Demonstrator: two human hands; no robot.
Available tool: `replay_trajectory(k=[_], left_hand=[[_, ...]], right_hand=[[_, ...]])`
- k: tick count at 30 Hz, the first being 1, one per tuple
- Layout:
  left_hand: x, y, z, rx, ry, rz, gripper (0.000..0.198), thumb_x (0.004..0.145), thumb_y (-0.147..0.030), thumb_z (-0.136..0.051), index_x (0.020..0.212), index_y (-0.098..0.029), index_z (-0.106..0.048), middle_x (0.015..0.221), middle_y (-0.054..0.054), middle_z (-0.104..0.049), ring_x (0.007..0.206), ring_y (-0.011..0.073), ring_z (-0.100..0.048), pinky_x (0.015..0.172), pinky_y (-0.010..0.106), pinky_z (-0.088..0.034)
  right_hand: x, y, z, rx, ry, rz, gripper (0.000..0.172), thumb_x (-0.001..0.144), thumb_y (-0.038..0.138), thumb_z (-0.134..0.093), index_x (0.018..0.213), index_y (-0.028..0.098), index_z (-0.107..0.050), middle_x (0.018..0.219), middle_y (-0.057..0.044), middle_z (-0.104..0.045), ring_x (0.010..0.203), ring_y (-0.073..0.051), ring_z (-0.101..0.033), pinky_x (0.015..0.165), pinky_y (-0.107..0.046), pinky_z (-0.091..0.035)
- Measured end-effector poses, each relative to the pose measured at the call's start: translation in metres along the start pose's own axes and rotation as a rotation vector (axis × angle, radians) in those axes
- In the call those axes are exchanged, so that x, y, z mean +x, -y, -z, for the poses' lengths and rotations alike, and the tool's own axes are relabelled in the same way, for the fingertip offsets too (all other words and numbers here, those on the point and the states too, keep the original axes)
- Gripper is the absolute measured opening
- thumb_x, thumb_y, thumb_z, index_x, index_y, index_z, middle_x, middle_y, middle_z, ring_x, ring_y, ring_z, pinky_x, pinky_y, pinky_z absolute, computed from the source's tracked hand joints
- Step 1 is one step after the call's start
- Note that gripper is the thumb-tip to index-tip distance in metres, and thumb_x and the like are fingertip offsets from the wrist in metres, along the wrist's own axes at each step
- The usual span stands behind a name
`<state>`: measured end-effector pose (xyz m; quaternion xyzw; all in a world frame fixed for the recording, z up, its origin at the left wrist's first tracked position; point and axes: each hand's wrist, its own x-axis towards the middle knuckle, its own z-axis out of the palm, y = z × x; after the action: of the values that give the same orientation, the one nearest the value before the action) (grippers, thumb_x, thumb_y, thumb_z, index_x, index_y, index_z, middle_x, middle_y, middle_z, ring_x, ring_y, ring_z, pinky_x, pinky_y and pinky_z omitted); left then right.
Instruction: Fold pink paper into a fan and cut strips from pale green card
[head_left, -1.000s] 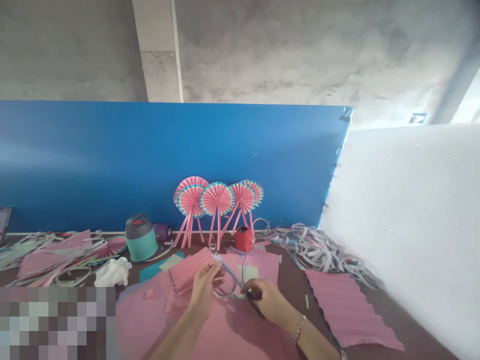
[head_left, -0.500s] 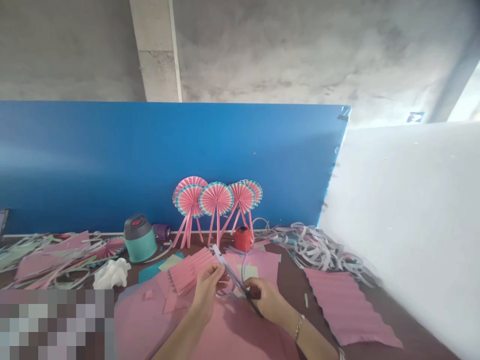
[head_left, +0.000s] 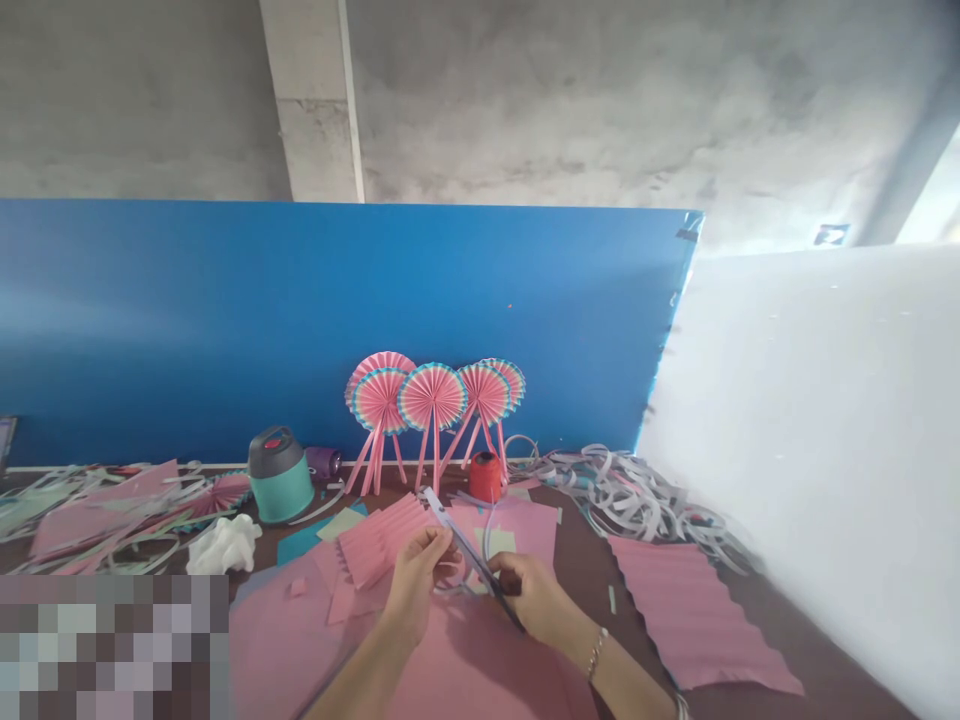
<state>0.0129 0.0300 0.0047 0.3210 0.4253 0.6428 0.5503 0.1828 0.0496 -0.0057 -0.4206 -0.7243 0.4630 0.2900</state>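
A long narrow strip, pale at its far end and dark at its near end, slants between my hands. My left hand is closed, thumb and fingers pinching the strip near its pale end. Further along, my right hand has its fingers closed at the strip's darker part; its fingertips are partly hidden. A thin pale ribbon curls up beside the right fingers. Pink paper sheets lie under both hands, and a pleated pink paper is just left of the strip.
Round pleated paper fans stand against a blue panel. A red spool-like object, a teal container and white crumpled material are on the table. Tangled pale ribbons and a wavy pink sheet lie right.
Hardly anything differs. Both hands keep their hold on the strip, whose far end has shifted very slightly left.
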Motion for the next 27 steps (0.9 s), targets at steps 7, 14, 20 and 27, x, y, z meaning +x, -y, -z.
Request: replay_trajectory(k=[7,14,20,27], left_hand=[[0.0010,-0.0041,0.0011,-0.014,-0.015,0.003,0.030,0.058,-0.041,-0.074,0.061,-0.015,-0.059,0.060,-0.001,-0.059,0.056,0.0103,-0.056,0.052,0.020,-0.042],[0.0037,-0.0041,0.0040,-0.033,-0.016,-0.018,0.028,0.058,-0.038,-0.075,0.061,-0.015,-0.058,0.057,-0.002,-0.058,0.054,0.0085,-0.055,0.052,0.019,-0.042],[0.0003,0.0012,-0.0003,-0.024,0.025,0.000,0.029,0.059,-0.038,-0.074,0.062,-0.014,-0.058,0.059,0.000,-0.060,0.054,0.0100,-0.055,0.052,0.021,-0.041],[-0.0007,0.0050,-0.0015,-0.018,0.050,0.042,0.032,0.060,-0.042,-0.073,0.062,-0.016,-0.054,0.056,-0.002,-0.058,0.049,0.0093,-0.053,0.049,0.021,-0.037]], right_hand=[[-0.0004,0.0033,-0.0008,0.005,-0.018,-0.013,0.019,0.059,0.017,-0.054,0.075,0.015,-0.064,0.050,0.005,-0.047,0.043,-0.007,-0.035,0.039,-0.017,-0.025],[0.0003,-0.0010,-0.0011,-0.031,-0.005,0.021,0.021,0.060,0.015,-0.053,0.077,0.014,-0.065,0.053,0.004,-0.052,0.046,-0.008,-0.040,0.042,-0.017,-0.029],[0.0005,-0.0009,-0.0019,-0.009,-0.005,0.024,0.026,0.059,0.011,-0.050,0.080,0.013,-0.064,0.055,0.003,-0.055,0.046,-0.007,-0.042,0.045,-0.017,-0.033],[-0.0004,0.0005,-0.0021,-0.001,-0.015,0.027,0.025,0.057,0.010,-0.048,0.077,0.014,-0.063,0.051,0.006,-0.048,0.046,-0.007,-0.038,0.043,-0.017,-0.028]])
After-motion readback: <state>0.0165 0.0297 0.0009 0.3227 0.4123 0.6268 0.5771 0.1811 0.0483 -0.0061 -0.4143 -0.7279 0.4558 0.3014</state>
